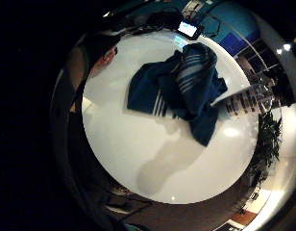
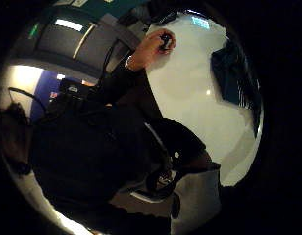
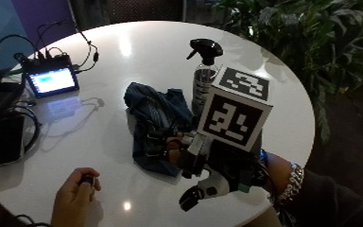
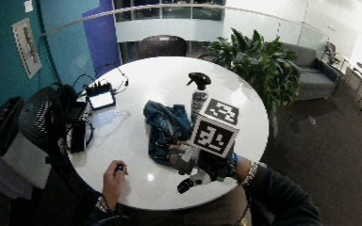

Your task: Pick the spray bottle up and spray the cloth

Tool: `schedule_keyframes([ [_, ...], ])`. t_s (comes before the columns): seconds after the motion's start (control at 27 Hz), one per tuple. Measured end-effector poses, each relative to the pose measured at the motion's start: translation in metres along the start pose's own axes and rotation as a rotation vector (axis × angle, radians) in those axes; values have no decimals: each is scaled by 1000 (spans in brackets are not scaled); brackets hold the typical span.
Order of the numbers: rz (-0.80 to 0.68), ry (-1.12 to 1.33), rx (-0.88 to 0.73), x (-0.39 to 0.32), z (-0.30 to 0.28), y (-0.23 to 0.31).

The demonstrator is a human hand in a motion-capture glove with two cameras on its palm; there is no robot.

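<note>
Upright, the spray bottle (image 3: 204, 75) stands above the gloved right hand (image 3: 210, 177) in frame, beyond the cloth (image 3: 156, 127); grip apparently relaxed, holding nothing.

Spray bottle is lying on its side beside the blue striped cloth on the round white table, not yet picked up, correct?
Not quite: the spray bottle stands upright, black trigger head on top, as the outside view shows. The rest holds: it is beside the blue striped cloth on the round white table, and the gloved right hand has not picked it up.
</note>
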State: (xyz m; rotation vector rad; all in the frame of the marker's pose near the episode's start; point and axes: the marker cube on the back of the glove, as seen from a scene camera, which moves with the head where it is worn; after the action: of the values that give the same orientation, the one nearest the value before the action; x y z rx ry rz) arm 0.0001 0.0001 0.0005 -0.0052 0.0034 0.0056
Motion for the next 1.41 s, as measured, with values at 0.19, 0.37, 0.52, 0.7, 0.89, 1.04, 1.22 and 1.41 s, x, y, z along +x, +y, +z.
schedule_keyframes([
  [0.19, 10, 6, -8, 1, 3, 0],
  [0.37, 24, -4, -2, 5, 4, -3],
  [0.52, 31, -2, 11, 8, 1, -9],
  [0.7, 73, 8, 69, 24, -8, -15],
  [0.89, 141, 53, 156, 51, -22, -22],
  [1.04, 238, 121, 231, 84, -43, -25],
  [1.22, 427, 124, 408, 129, -66, -28],
  [1.41, 614, 81, 604, 162, -75, -23],
])
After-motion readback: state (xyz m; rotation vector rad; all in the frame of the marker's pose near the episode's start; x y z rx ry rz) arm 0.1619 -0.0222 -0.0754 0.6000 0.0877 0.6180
